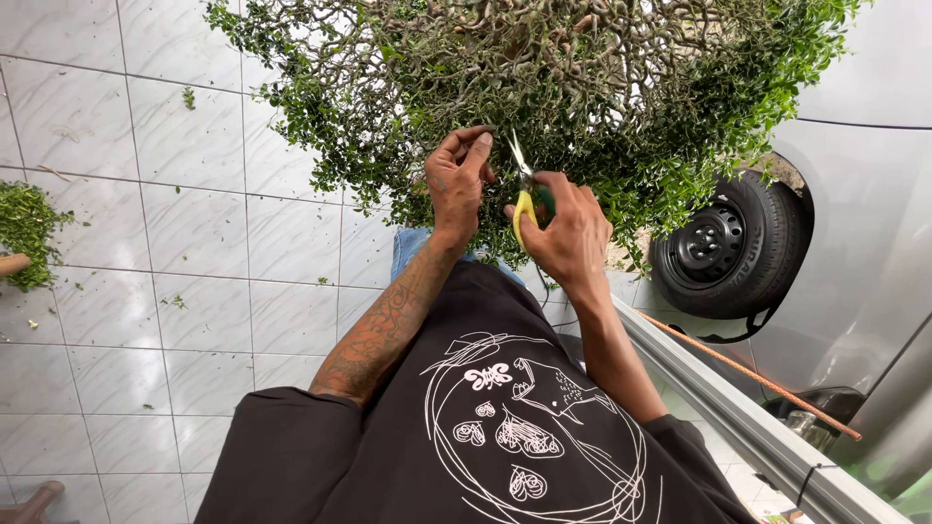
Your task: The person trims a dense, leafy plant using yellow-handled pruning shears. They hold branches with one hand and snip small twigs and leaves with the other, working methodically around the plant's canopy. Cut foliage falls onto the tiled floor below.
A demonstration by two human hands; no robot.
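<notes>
**Shrub trimmed with yellow-handled snips over tiled floor**

A dense small-leaved shrub (544, 87) with twisted bare stems is seen at top centre, hanging into view above the hands. The left hand (456, 184) is raised into the foliage, fingers curled narrow around a twig; what exactly is pinched cannot be told. The right hand (568, 233) is closed around the yellow handles of a pair of snips (524, 199), blades pointed up into the leaves just beside the left hand. Whether the blades are apart or closed cannot be told.

A dark shirt (485, 427) with a white line drawing is worn by the person; blue trousers are glimpsed under the hands.

No packages, labels or signs can be made out, apart from a small colourful scrap at the bottom right corner, too small to tell.

The floor (194, 291) is laid with white marbled tiles, with green clippings scattered on it. A heap of cut leaves (24, 228) is seen at the left edge. A silver car (864, 243) is parked at right, its black wheel (728, 247) near the shrub. A grey metal rail (738, 408) and an orange rod (757, 374) are run diagonally at lower right
</notes>
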